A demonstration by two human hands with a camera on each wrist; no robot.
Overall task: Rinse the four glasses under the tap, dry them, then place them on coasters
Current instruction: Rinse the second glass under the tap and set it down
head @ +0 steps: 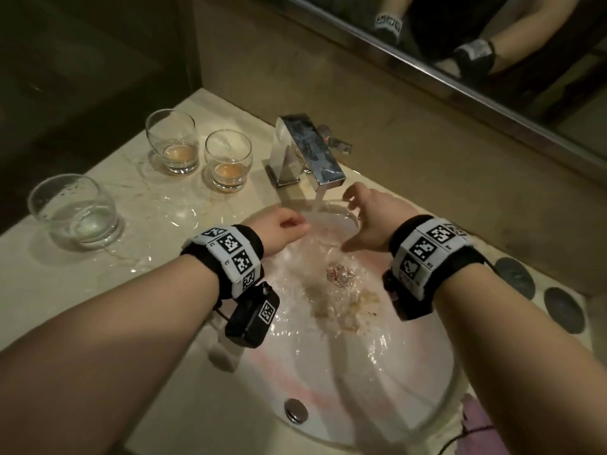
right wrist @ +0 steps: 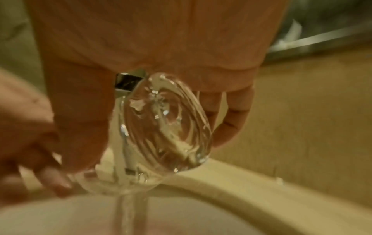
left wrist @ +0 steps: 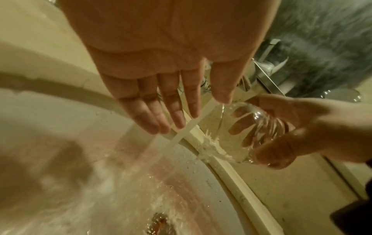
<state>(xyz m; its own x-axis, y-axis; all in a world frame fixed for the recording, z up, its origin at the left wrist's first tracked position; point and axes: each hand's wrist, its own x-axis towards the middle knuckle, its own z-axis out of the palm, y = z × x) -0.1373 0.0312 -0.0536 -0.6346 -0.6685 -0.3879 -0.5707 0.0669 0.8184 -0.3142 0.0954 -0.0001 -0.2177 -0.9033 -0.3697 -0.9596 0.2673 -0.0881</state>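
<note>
My right hand grips a clear round glass tilted under the running tap; water spills from the glass into the white basin. My left hand hovers beside the stream with straight fingers, holding nothing and a little apart from the glass. On the counter to the left stand two glasses with brownish dregs and a third glass with clear water. Dark round coasters lie on the counter at the right.
Water pools on the marble counter between the glasses and the basin. Brownish residue swirls around the drain. A mirror runs along the back wall, and a pink cloth shows at the lower right edge.
</note>
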